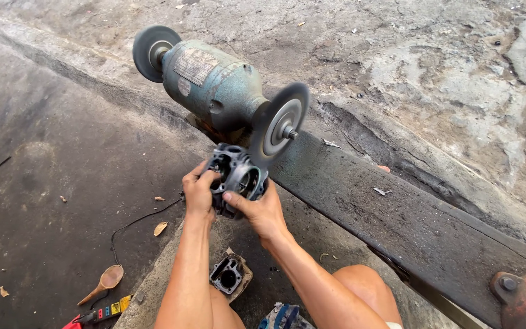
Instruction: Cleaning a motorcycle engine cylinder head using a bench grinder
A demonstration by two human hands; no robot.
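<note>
My left hand (197,193) and my right hand (262,210) together hold a dark metal engine part (237,176) with a round bore. Its upper edge is pressed against the right grinding wheel (278,125) of a green bench grinder (214,88). A second wheel (151,52) sits on the grinder's far left end. The grinder stands on a long dark beam (397,213).
A second engine part (227,277) lies on the concrete slab between my knees. A wooden spoon (105,283) and a power strip (101,314) lie at lower left, with a black cable (135,222) running up. A rusty bolted fitting (525,298) sits at lower right.
</note>
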